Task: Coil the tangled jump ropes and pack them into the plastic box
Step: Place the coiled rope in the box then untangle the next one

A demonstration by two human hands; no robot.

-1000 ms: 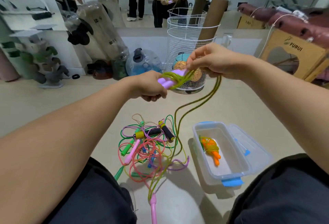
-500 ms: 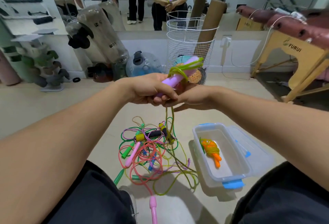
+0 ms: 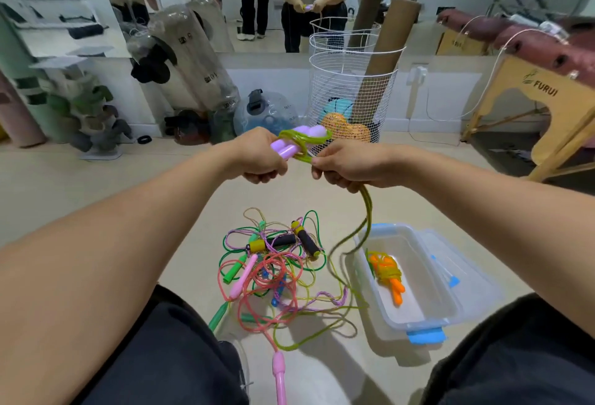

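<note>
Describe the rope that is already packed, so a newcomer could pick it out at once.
Find the clear plastic box with blue clips on the floor, right of the tangled ropes. Inside lies an orange-handled rope, the only one bundled up.

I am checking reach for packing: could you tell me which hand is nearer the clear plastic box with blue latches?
Right. The right hand hangs above the box's left rim; the left hand is farther left, above the tangled ropes.
</note>
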